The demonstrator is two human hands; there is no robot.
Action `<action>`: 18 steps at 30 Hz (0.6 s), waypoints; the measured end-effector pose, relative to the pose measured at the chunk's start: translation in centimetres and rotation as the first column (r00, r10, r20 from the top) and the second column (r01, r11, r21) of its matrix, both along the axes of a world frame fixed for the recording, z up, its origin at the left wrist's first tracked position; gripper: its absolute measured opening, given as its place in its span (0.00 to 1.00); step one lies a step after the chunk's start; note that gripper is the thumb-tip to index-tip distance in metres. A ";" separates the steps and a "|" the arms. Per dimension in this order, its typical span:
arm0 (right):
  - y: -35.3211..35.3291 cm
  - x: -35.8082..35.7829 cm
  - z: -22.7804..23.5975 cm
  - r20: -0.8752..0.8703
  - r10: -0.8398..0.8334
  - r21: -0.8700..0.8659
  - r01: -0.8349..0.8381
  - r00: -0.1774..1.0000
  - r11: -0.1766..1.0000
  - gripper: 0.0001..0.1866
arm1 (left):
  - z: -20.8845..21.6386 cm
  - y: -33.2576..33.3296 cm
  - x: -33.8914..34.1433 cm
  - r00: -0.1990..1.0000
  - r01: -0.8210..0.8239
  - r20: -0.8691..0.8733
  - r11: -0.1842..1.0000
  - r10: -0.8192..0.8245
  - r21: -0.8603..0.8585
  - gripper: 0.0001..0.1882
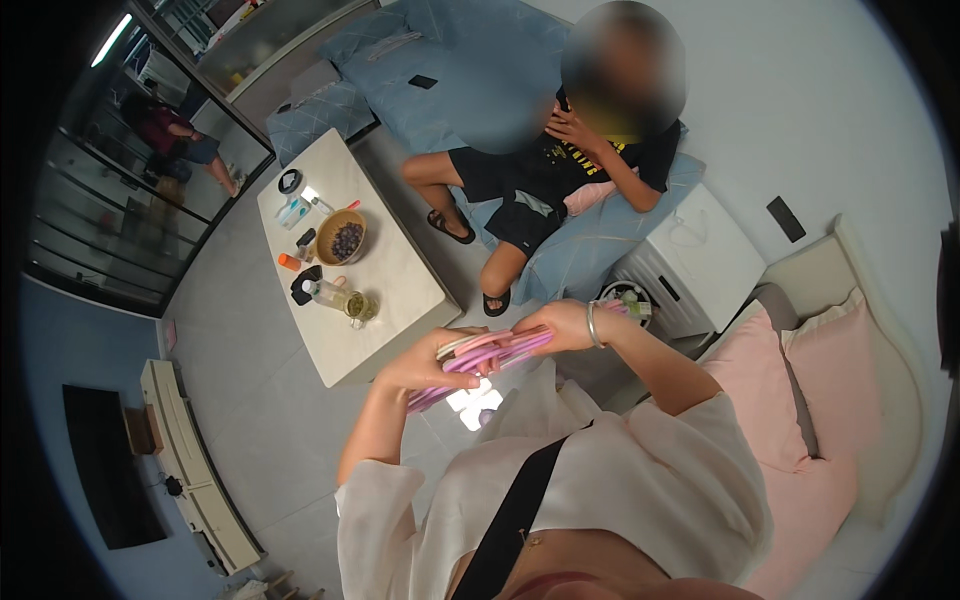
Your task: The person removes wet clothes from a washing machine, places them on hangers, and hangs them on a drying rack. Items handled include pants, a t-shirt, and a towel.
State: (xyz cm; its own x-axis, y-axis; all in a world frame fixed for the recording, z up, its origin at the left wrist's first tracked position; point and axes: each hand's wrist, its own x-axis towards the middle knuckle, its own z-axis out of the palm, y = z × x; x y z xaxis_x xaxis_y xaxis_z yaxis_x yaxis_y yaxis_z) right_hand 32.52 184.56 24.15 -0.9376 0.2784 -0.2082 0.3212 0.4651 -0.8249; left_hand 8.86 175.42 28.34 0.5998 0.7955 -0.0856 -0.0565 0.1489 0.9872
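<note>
A bundle of thin pink and purple clothes hangers (497, 350) is stretched between my two hands at chest height. My left hand (418, 364) is closed round its left part, with the thumb along the near side. Round the right part, my right hand (568, 326), a bangle at its wrist, is closed too. Some hanger ends stick out beyond both hands. How the hangers lie against each other is partly hidden by my fingers.
Ahead stands a pale marble-look table (375, 280) with a bowl of dark grapes (347, 241), bottles and a glass jug (360, 307). A person in black sits on the blue sofa (560, 262). To the right are a white bedside cabinet (690, 250) and a bed with pink pillows (825, 340).
</note>
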 end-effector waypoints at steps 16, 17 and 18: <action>-3.9 1.9 -4.9 -0.224 -0.564 0.355 0.605 0.795 0.713 0.33 | -3.7 -1.7 -4.1 0.750 -0.656 0.020 0.747 0.661 -0.108 0.20; -4.0 2.3 -5.4 -0.209 -0.563 0.337 0.599 0.800 0.726 0.33 | -4.3 -2.0 -5.4 0.729 -0.679 0.027 0.728 0.684 -0.098 0.18; -4.1 2.6 -5.6 -0.191 -0.558 0.319 0.589 0.807 0.742 0.32 | -5.0 -2.5 -6.8 0.705 -0.704 0.035 0.705 0.709 -0.090 0.16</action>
